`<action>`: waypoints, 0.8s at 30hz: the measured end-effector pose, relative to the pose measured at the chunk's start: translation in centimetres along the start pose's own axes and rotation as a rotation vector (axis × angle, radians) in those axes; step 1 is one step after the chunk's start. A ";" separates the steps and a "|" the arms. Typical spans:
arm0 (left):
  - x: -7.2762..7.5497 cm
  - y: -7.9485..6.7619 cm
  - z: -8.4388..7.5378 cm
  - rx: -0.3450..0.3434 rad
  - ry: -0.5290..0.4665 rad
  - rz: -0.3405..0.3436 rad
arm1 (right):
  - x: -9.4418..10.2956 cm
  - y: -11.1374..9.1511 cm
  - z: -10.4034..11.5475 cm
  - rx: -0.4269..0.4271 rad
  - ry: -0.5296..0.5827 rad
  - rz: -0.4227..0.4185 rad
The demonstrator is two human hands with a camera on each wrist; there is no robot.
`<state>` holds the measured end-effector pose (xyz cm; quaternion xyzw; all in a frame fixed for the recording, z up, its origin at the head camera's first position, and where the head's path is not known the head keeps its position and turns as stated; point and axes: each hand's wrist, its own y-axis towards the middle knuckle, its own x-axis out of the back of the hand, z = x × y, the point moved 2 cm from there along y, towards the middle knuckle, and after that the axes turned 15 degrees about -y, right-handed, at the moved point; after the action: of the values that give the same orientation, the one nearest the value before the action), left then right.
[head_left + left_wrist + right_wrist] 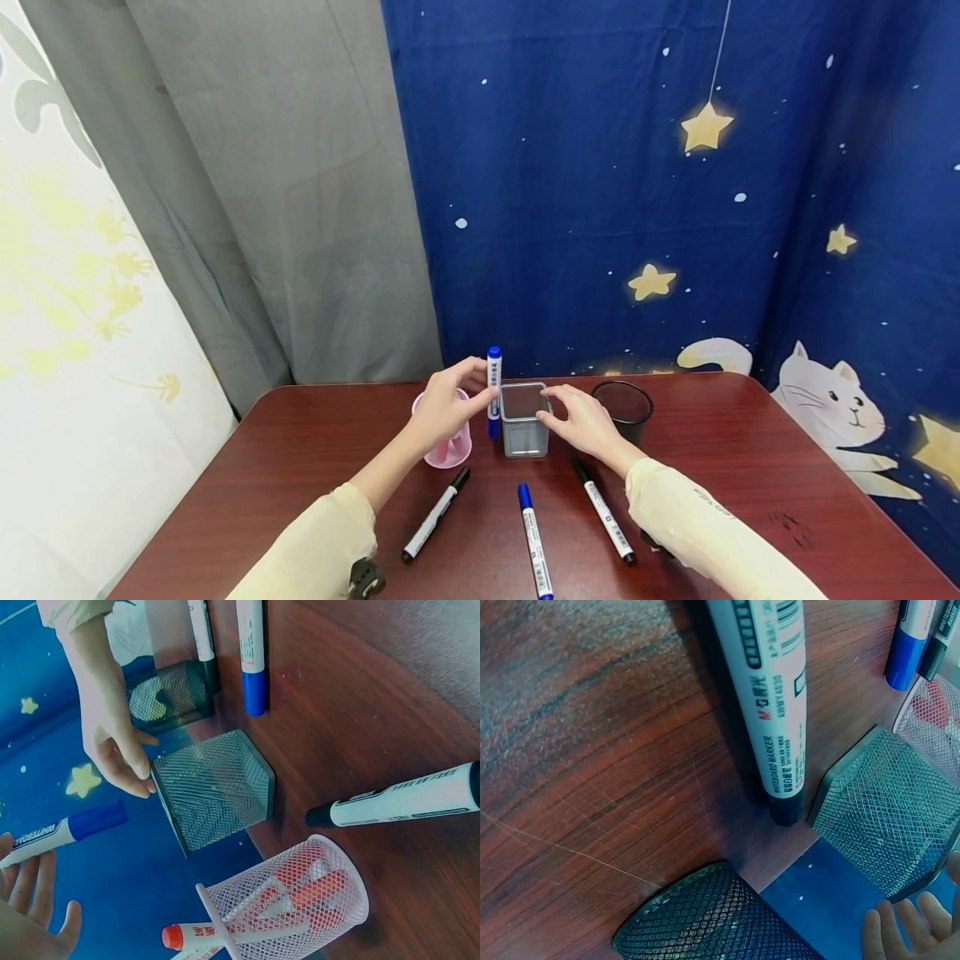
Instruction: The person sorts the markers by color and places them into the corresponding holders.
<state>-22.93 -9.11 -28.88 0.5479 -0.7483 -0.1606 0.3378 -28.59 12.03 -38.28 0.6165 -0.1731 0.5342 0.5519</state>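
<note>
My left hand (447, 402) pinches a blue whiteboard marker (493, 375) between thumb and fingers, upright beside the left wall of a square grey mesh pen holder (526, 437). In the left wrist view, the same marker (71, 829) is in the fingers outside the holder's mouth. My right hand (585, 421) is at the holder's right side, thumb and fingers apart, fingertips right at the rim. A pink round mesh pen holder (289, 907) with several red markers inside stands to the left, partly behind my left hand in the head view.
A black round mesh holder (624, 402) stands behind my right wrist. Nearer on the brown table (315, 483) lie a black marker (437, 515) at left, a blue marker (534, 537) in the middle and another black marker (604, 510) at right. Curtains hang behind the table.
</note>
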 end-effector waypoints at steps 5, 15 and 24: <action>0.0 1.0 1.8 0.045 0.017 -0.040 | 0.0 0.0 0.0 0.005 0.003 -0.003; -0.6 2.6 3.3 0.138 0.005 -0.066 | -0.1 0.1 0.0 0.012 -0.003 -0.025; -1.4 3.7 4.7 0.185 0.017 -0.076 | 0.0 0.0 0.1 -0.013 0.001 -0.001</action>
<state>-28.53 -7.16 -30.45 0.6062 -0.7356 -0.0989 0.2856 -28.49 11.92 -38.27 0.6128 -0.1758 0.5330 0.5563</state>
